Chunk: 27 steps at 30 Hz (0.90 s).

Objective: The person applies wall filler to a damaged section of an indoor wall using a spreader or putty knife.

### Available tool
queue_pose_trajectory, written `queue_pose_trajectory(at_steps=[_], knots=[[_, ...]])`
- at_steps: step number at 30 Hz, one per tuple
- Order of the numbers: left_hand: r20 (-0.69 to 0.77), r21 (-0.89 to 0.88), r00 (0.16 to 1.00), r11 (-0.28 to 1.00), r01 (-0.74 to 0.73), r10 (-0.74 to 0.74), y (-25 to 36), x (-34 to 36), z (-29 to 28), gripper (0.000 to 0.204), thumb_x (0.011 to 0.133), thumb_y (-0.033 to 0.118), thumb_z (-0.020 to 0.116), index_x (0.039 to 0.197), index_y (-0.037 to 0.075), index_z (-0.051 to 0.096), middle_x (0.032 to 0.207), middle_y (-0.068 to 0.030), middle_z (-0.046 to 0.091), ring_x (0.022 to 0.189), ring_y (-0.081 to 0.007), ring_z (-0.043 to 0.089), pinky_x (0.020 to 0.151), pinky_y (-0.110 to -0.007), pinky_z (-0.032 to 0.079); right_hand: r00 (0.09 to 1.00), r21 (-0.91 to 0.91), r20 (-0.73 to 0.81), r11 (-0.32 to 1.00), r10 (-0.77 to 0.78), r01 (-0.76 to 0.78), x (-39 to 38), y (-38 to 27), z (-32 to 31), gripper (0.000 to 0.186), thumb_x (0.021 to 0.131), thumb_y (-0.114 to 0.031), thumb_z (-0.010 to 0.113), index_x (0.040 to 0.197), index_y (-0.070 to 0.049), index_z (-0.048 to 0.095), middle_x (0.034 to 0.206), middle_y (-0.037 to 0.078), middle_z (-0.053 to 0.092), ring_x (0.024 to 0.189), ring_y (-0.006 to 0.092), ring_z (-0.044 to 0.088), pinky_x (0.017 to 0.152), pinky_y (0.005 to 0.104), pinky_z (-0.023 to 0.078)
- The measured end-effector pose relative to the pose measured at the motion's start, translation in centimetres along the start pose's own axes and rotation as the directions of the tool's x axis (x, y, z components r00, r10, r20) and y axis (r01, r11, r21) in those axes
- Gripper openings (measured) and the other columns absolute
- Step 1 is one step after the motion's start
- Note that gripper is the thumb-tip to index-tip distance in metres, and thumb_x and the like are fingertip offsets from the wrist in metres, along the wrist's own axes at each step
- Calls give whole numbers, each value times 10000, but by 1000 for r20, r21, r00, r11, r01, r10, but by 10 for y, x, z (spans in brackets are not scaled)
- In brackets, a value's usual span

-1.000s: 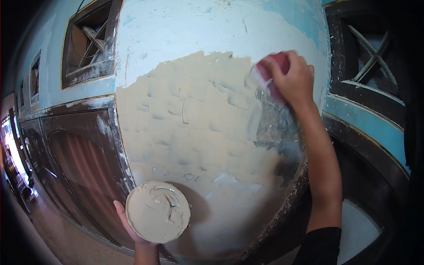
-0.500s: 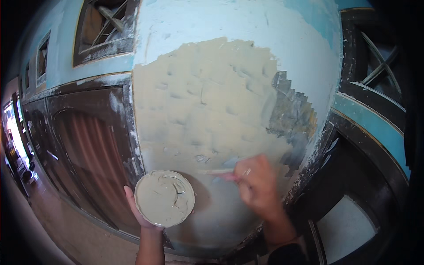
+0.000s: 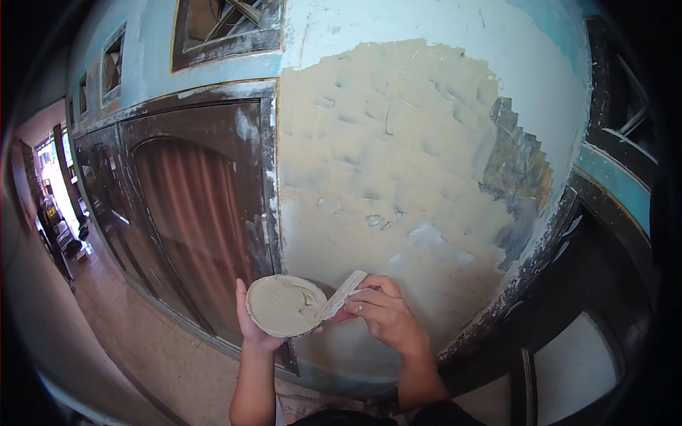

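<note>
– Comparing with a second ago, what's been changed? The spreader (image 3: pixel 342 295) was held up at the wall (image 3: pixel 391 142) then, by the grey patch (image 3: pixel 515 160).

– Yep, it's been brought way down since. Its lower end is now seen at the right rim of the round tub (image 3: pixel 288 334); whether the putty (image 3: pixel 277 302) inside is touched can't really be told.

– And the grips?

– Right hand (image 3: pixel 389 319): narrow, fingers closed on the spreader. Left hand (image 3: pixel 254 332): opened wider, with the tub held in it low in front of the wall, thumb up along the left side.

– Headcount?

– Two hands, one tub, one spreader. One reddish curtain (image 3: pixel 195 192) can be counted too, off to the left.

– Anything hard to see?

– Most of the left fingers are hidden under the tub, and part of the spreader is covered by the right hand. The barred opening (image 3: pixel 231 21) is cut off up top, and the stuff by the bright doorway (image 3: pixel 60 177) can't be made out.
</note>
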<state>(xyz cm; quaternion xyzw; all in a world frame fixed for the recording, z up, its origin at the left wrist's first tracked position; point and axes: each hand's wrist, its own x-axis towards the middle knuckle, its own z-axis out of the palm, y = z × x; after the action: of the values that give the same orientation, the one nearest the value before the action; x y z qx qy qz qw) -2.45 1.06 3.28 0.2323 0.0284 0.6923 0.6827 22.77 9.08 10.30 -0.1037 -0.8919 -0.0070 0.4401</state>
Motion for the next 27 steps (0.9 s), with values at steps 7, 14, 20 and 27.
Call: queue_pose_trajectory(at_steps=[7,14,20,27], knots=[[-68,104,996,994,-45,52,-5,-9,-7,1109,930,896,160,1518,6,464,1501,-325,509,1315,-579,541,925,-848,460,1000,88,-16,996,16,-15,-10,-4,17,356,707,99,710,1003,-88,769,1059,14,739,1131,293,624,1005,403,493],[-52,75,998,996,-42,46,-15,-8,-1,1115,922,905,188,1517,3,463,1490,-319,521,1290,-563,568,905,-837,480,996,162,-74,986,56,-44,-18,-6,20,354,705,95,723,1011,-75,776,1061,25,748,1128,299,629,1017,399,499],[28,45,998,998,-50,49,-24,-2,-4,1106,927,899,194,1519,3,459,1472,-310,535,1272,-534,591,892,-818,504,989,166,-121,984,82,-61,-23,-7,18,327,712,87,748,994,-74,785,1054,37,753,1098,300,636,1002,396,518],[-7,-5,996,996,-93,93,-39,3,6,1103,918,903,254,1559,17,403,1530,-305,474,1324,-543,541,900,-824,495,950,87,-282,990,135,-115,-33,-6,17,319,706,83,734,969,-91,783,993,24,765,941,285,645,854,377,460]])
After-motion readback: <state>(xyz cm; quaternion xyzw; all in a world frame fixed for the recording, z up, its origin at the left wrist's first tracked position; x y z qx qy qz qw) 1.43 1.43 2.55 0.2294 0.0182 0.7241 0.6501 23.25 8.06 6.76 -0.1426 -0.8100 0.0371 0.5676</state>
